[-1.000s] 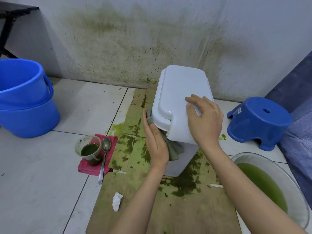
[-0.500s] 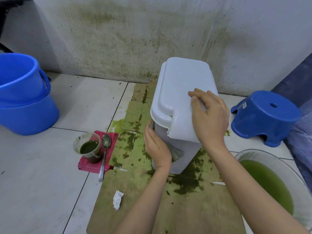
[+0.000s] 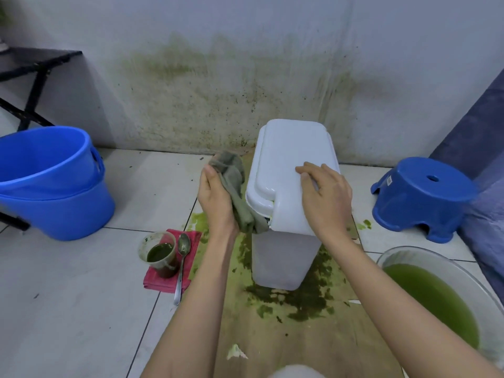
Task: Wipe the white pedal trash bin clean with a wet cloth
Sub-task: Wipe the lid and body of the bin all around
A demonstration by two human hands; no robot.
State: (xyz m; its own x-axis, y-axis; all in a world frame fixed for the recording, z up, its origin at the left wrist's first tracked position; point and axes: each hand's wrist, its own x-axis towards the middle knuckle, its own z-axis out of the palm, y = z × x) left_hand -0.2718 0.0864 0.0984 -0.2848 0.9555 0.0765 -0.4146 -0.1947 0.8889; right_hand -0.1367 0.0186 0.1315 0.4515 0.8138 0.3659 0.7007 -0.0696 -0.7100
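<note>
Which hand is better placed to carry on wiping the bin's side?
Left. The left hand already grips the cloth beside the bin, while the right hand rests flat on the lid, steadying it.

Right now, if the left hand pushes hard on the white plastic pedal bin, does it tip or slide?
Tall, narrow white plastic pedal bin probably tips easily. The right hand pressing its lid likely steadies it. The wet green-smeared floor board may let it slide.

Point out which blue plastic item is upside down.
The stool, right of the bin: it rests seat-up, legs on the floor. The stacked buckets at left stand open-side up.
</note>
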